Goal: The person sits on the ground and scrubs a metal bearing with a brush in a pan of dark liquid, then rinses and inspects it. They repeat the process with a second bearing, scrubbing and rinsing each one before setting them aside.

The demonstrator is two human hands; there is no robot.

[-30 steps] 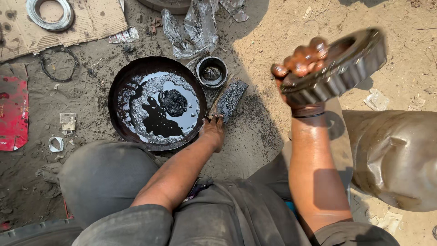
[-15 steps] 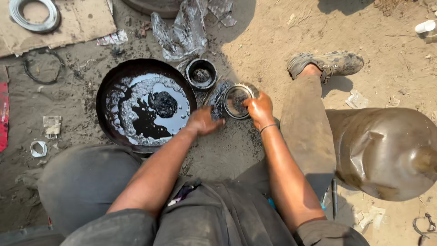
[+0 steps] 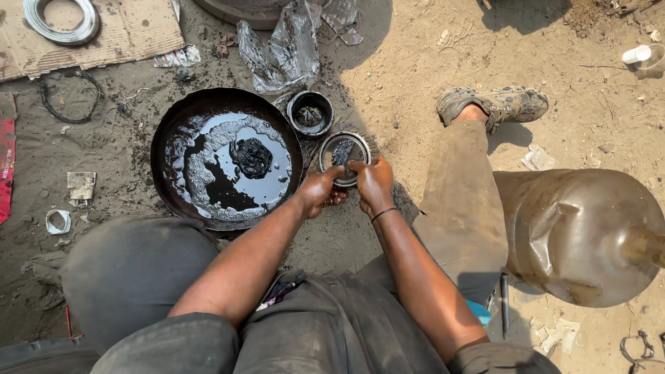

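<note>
Between both hands, left hand (image 3: 320, 194) and right hand (image 3: 374, 184) each kept a closed grip on the round metal bearing ring (image 3: 344, 154), just right of the oily black pan (image 3: 226, 158).

Right hand (image 3: 374, 183), up in the air w/ the metal ring (image 3: 344, 158) 1 s ago, is now down at the ground, ring set on the dirt just beside the oil pan (image 3: 166, 149). Left hand (image 3: 320, 194), which was on a dark brush by the pan, now grips the ring's near edge w/ the right. Both hands sit closer together than 0.5 s ago, fingers over the rim.
</note>
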